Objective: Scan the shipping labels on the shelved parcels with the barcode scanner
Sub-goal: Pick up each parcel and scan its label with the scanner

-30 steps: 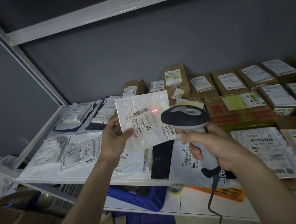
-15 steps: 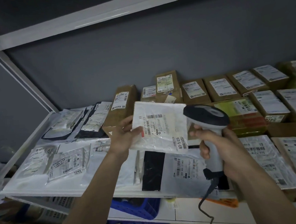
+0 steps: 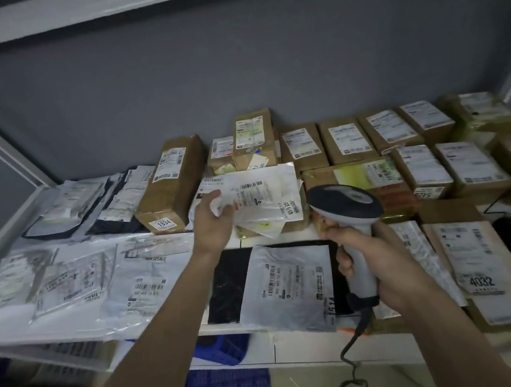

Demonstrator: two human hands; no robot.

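Note:
My left hand [image 3: 211, 221] grips the left edge of a flat white plastic parcel [image 3: 261, 197], label side up, low over the middle of the shelf. Its barcode label [image 3: 249, 190] faces the camera. My right hand [image 3: 376, 259] holds the grey handle of the barcode scanner [image 3: 344, 206], whose dark head sits just right of the parcel. No red scan light shows on the label. The scanner's black cable [image 3: 353, 349] hangs down below the shelf edge.
Brown cardboard boxes with white labels [image 3: 344, 141] line the back and right of the white shelf [image 3: 223, 329]. Flat poly mailers [image 3: 78, 279] cover the left and front. A box numbered 1834 [image 3: 172, 188] lies left of my left hand. Blue crates [image 3: 226, 386] sit below.
The white parcel has dropped from upright in front of the scanner to lying nearly flat over the shelf's middle. The red scan light has gone out. The scanner moved right and lower.

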